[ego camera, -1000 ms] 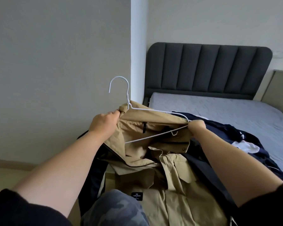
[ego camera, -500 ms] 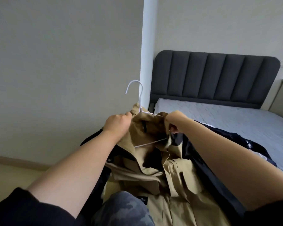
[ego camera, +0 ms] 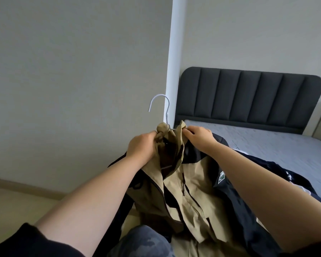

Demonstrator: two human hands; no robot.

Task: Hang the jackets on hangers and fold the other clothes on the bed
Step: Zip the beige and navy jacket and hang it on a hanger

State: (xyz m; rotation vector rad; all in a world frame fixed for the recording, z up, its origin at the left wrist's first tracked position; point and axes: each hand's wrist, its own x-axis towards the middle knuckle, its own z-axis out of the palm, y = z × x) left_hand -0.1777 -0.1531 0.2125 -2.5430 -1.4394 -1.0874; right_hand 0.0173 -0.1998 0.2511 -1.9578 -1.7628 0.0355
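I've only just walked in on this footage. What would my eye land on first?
At centre, the left hand and right hand hold the collar of a tan jacket, with the hook of a white hanger poking up out of it. Behind on the right, a dark padded headboard stands over a grey bed with dark clothes lying on it.

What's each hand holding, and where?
The tan jacket, at the collar: left hand grips one side, right hand pinches the other. A white hanger sits inside.
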